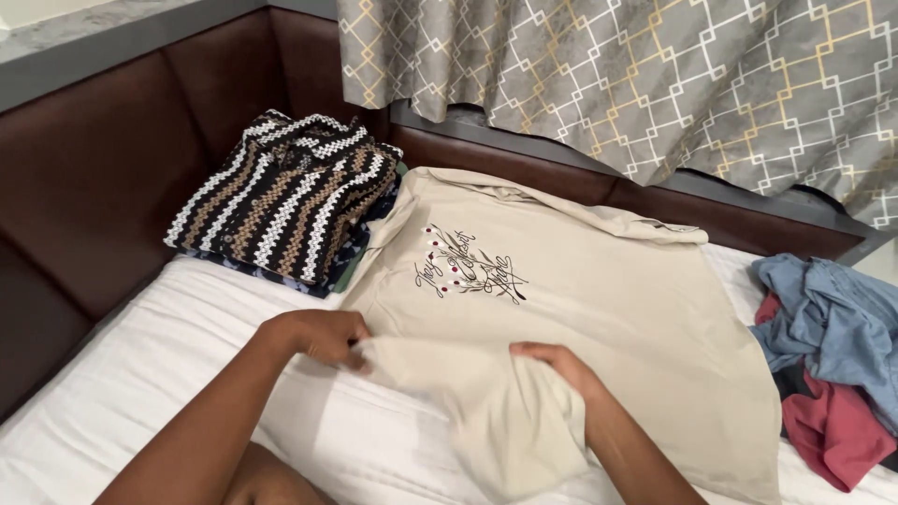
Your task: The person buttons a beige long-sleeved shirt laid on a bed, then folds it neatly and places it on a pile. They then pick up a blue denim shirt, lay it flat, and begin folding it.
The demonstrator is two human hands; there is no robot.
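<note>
A beige T-shirt (599,299) with a dark printed design on it lies spread flat on the white bed (159,374). My left hand (323,335) pinches the edge of the shirt's near sleeve at its left side. My right hand (557,363) grips the same sleeve fabric a little to the right, and the cloth bunches and hangs between the two hands.
A stack of folded clothes (290,192), topped by a black, brown and white zigzag knit, sits at the back left against the dark brown padded headboard (94,168). A loose heap of blue and red clothes (832,355) lies at the right. A patterned grey curtain (655,75) hangs behind.
</note>
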